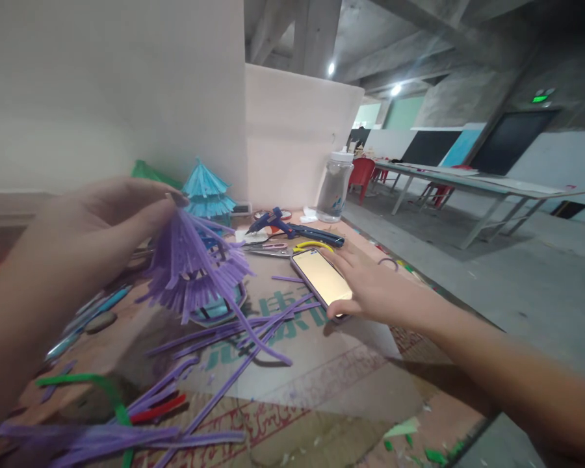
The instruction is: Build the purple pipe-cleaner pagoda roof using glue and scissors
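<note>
My left hand [141,211] pinches the top of a purple fringed, tiered piece [190,260] made of fuzzy strips, raised above the table at the left. One long strip trails from it toward the lower right. My right hand [361,286] rests at the right edge of a phone [322,279] with a lit, pale yellow screen, its thumb and fingers spread over the frame. Loose purple strips [224,387] lie across the cardboard below. Behind the purple piece stands a light blue tiered, pointed model [207,188].
A blue glue gun [275,223], pliers with yellow handles [314,246], scissors [268,249] and a clear bottle [335,186] sit at the back. Green strips [97,380] and a red strip [158,409] lie front left. White boards [297,136] rise behind.
</note>
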`<state>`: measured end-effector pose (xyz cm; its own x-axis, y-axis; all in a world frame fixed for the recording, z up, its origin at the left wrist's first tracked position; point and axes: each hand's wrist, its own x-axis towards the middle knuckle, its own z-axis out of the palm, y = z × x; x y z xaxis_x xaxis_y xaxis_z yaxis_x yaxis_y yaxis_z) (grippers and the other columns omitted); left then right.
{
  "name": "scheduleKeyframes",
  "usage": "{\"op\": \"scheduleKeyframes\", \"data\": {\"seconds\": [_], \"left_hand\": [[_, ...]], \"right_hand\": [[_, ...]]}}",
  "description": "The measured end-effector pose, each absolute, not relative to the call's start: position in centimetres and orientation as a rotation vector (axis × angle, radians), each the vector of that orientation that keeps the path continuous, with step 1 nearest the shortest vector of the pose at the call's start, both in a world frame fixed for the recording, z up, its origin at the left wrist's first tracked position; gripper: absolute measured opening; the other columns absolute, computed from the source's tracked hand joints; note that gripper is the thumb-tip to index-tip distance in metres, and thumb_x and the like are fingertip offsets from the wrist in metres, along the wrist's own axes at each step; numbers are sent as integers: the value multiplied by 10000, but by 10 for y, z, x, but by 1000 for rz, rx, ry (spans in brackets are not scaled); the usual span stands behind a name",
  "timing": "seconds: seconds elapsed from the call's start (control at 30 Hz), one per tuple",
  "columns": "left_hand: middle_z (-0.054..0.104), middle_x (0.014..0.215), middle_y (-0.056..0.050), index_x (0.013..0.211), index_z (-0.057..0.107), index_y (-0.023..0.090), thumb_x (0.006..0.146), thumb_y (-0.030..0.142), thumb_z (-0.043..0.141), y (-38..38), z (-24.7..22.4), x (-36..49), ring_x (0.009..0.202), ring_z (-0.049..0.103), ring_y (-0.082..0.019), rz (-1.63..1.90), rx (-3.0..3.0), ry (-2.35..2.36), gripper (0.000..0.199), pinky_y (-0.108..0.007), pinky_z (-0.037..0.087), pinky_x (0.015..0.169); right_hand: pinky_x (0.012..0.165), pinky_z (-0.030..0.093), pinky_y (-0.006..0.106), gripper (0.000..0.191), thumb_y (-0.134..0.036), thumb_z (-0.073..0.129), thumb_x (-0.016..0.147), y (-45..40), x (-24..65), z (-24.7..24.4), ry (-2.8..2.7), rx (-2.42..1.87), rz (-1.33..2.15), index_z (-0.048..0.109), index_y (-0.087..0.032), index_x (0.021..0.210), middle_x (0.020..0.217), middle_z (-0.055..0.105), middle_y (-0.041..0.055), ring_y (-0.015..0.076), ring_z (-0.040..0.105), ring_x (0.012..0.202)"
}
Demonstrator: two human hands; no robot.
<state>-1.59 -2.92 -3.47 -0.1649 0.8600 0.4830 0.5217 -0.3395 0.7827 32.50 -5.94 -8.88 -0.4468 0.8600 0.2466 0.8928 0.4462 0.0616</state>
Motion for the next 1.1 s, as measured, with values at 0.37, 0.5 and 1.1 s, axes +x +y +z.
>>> {"op": "scheduleKeyframes", "data": {"seconds": [0.37, 0.5, 1.1], "left_hand": [[754, 899, -18, 1017, 742, 250, 798, 495, 706, -28, -34, -19, 708, 677, -159, 1578, 1849, 1452, 331, -212, 541, 555], [755, 889, -7, 1016, 743, 269, 813, 487, 707, -29, -32, -21, 692, 668, -136, 1508, 1900, 1409, 300, -184, 529, 555], [756, 952, -2, 1067, 733, 290, 806, 560, 680, -31, -27, -24, 784, 683, -167, 1407, 1923, 1498, 379, -191, 534, 582]], "right_hand": [[965, 486, 486, 901, -378, 597, 822, -62, 317, -90, -2557, -1873, -109, 203, -133, 1594, 1565, 387, 192, 397, 557, 1252], [973, 469, 482, 892, -401, 599, 823, -50, 326, -93, -2539, -1869, -75, 221, -134, 1585, 1447, 527, 211, 389, 542, 1264], [774, 489, 388, 848, -449, 655, 765, -34, 341, -82, -2259, -1758, -251, 330, -303, 1534, 1363, 576, 134, 327, 630, 1048]]}}
